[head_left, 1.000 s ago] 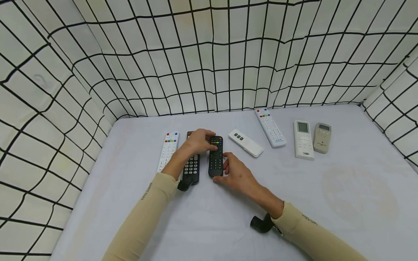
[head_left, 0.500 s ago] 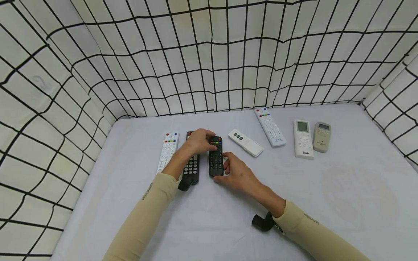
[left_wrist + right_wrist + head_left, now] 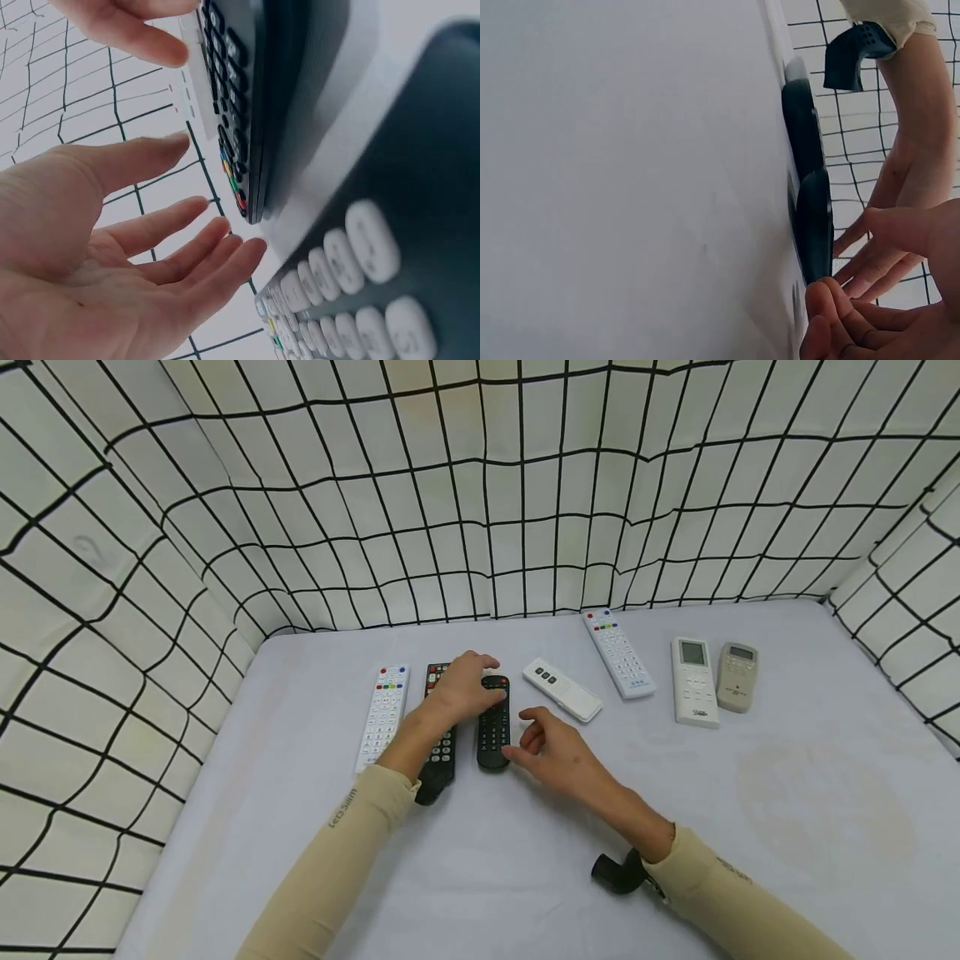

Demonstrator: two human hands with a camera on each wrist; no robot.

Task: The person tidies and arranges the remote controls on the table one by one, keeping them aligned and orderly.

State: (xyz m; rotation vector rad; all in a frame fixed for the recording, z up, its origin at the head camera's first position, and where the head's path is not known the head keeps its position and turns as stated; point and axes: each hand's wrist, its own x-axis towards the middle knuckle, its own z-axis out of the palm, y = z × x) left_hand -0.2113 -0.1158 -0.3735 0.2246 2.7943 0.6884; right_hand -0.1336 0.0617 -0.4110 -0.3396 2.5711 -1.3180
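I see a small black remote on a white surface, between a person's left hand and right hand, each grip apart, holding nothing. It seems lined up beside a larger black remote and a white remote; four other remotes, rightward, probably remain.

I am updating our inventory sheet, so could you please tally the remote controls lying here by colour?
Black remotes: 2
White remotes: 4
Beige remote: 1
Total: 7
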